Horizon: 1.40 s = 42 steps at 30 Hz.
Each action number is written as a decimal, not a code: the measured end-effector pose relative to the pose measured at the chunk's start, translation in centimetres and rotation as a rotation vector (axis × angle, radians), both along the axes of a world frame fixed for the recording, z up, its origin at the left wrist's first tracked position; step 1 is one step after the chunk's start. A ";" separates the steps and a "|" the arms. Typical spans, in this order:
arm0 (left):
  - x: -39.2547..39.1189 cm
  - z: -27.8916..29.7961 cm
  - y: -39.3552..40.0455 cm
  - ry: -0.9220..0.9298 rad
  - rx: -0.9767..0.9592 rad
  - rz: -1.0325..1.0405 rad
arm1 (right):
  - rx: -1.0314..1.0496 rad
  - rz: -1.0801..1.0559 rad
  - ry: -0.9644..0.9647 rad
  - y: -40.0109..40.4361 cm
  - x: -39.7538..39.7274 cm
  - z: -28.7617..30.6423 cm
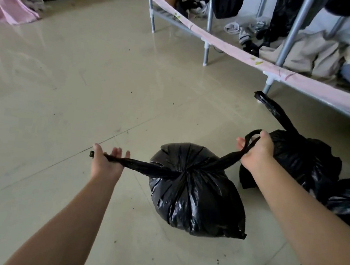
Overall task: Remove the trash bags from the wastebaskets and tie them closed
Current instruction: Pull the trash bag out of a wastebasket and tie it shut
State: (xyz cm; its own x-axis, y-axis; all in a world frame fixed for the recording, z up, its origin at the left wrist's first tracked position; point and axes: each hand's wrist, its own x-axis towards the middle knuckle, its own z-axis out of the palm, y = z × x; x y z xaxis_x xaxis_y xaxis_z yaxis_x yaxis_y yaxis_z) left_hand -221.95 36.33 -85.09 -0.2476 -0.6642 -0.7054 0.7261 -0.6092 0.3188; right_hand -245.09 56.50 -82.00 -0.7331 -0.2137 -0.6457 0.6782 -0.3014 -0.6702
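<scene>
Open floor (65,99) left; second bag (309,159), rack legs (206,53) crowd right

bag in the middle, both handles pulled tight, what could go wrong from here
1. The hands, left and right, pull the handles apart hard; the thin plastic looks stretched into cords and could tear at the knot.
2. The left hand grips near the handle's tip, so it might slip out.
3. The bag looks full; a split could spill trash on the floor.
</scene>
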 end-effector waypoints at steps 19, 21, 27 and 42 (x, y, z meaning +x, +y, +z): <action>-5.3 0.5 5.6 -0.406 -0.230 -0.619 | 0.204 0.108 -0.094 -1.7 3.0 -1.9; -5.2 0.5 5.7 -0.407 -0.257 -0.635 | 0.204 0.148 -0.096 -1.7 2.9 -1.8; -4.0 -0.5 6.4 -0.217 -0.210 -0.606 | 0.187 0.446 0.071 -1.6 3.6 -1.0; -3.5 2.6 9.6 -0.516 -1.053 -1.052 | 0.761 0.696 0.396 -0.4 0.8 0.3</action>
